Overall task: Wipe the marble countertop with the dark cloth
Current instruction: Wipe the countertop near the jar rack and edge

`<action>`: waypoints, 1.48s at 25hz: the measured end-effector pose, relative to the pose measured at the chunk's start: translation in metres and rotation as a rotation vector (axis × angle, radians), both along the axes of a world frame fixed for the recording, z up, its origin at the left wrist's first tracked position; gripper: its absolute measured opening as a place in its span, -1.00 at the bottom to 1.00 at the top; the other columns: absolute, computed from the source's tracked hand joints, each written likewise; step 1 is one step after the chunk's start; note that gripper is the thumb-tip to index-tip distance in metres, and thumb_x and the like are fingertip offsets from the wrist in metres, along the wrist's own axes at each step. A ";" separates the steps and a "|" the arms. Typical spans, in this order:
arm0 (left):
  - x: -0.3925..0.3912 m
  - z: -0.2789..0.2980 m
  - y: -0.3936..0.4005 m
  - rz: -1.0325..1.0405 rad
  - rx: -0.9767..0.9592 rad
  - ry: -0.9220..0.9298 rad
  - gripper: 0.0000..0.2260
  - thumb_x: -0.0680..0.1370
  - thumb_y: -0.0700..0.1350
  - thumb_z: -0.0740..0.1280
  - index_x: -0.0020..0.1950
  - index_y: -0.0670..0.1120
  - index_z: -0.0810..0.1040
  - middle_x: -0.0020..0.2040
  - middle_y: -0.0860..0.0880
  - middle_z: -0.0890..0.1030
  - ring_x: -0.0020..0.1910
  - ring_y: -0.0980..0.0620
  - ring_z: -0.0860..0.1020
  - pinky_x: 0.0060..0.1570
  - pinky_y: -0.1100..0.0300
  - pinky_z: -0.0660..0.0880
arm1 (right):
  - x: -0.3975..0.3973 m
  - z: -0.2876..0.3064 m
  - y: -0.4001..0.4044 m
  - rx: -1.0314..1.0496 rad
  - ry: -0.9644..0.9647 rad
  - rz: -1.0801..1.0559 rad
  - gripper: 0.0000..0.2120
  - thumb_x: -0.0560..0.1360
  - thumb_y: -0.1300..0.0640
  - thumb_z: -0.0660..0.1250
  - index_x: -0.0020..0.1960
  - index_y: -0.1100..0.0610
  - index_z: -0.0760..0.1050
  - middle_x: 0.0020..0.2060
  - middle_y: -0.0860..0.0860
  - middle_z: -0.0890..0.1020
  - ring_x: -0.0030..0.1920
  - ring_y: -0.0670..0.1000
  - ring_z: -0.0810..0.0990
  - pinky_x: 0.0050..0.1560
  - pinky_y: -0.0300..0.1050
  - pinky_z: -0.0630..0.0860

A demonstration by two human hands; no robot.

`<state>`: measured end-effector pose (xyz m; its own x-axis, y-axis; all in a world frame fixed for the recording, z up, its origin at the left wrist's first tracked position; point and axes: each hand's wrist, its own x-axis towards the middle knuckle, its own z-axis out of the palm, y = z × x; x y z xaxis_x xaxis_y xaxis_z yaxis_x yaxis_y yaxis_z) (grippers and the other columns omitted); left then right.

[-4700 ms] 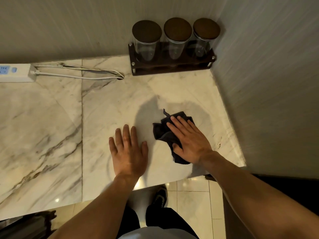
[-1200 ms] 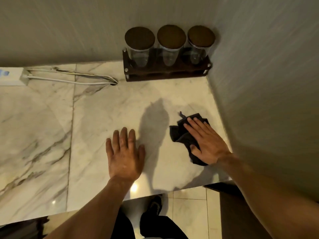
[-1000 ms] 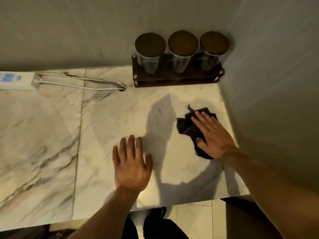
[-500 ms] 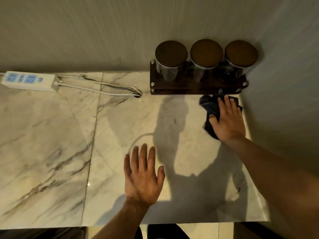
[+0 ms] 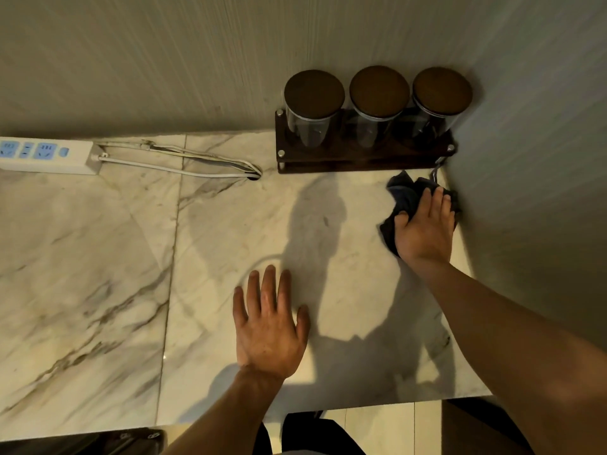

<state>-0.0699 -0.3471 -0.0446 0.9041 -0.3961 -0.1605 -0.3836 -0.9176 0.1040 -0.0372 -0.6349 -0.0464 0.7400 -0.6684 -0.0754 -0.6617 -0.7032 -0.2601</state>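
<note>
Against the side wall (image 5: 532, 159), right hand (image 5: 423, 231) presses dark cloth (image 5: 402, 198).

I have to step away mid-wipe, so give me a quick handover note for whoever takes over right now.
Right hand: flat, palm down on the dark cloth, pressing it to the marble countertop in the far right corner, beside the side wall and just in front of the jar rack. No closed grip on the cloth.
Left hand: empty, spread flat on the marble near the front edge, bracing.
Done: cannot tell from the surface which parts are wiped; the cloth is working the right corner.
Left: probably the large left slab, including around the power strip and its cables.
</note>
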 end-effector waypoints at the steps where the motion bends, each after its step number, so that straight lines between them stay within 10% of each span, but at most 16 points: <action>1: 0.000 0.000 0.000 0.001 -0.005 -0.001 -0.42 0.54 0.14 0.09 0.49 -0.12 0.26 0.46 -0.20 0.34 0.47 -0.25 0.17 0.41 -0.25 0.10 | -0.004 0.000 0.003 -0.004 -0.006 -0.006 -0.31 0.47 -0.05 -0.04 0.52 0.26 0.00 0.53 0.22 0.03 0.52 0.18 -0.06 0.47 0.09 -0.13; 22: -0.002 -0.003 0.007 -0.032 -0.076 0.043 -0.41 0.58 0.20 -0.14 0.55 -0.03 0.01 0.58 -0.12 0.01 0.54 -0.14 -0.15 0.46 -0.15 -0.23 | -0.142 0.002 0.059 0.051 -0.060 -0.128 -0.43 0.56 0.16 0.13 0.52 0.23 0.06 0.53 0.17 0.06 0.52 0.14 -0.03 0.49 0.04 -0.10; 32: 0.011 0.005 0.013 -0.049 -0.209 0.119 -0.42 0.56 0.14 0.16 0.52 -0.04 0.12 0.56 -0.13 0.09 0.53 -0.15 -0.04 0.46 -0.13 -0.13 | -0.216 0.018 0.083 0.139 0.010 -0.170 -0.43 0.57 0.21 0.15 0.53 0.15 0.05 0.55 0.07 0.04 0.53 0.05 -0.06 0.50 -0.04 -0.11; 37: 0.013 0.024 0.042 -0.146 -0.360 0.123 -0.49 0.49 0.04 0.14 0.37 -0.19 0.35 0.33 -0.25 0.44 0.30 -0.25 0.36 0.31 -0.12 0.30 | -0.244 0.025 0.095 0.149 -0.012 -0.206 -0.47 0.56 0.20 0.20 0.50 0.15 0.16 0.52 0.08 0.16 0.52 0.05 0.02 0.48 0.00 0.01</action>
<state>-0.0574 -0.3051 -0.0209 0.8167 -0.5697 -0.0916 -0.4721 -0.7510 0.4617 -0.2811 -0.5396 -0.0211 0.5910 -0.7871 -0.1764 -0.7830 -0.5073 -0.3598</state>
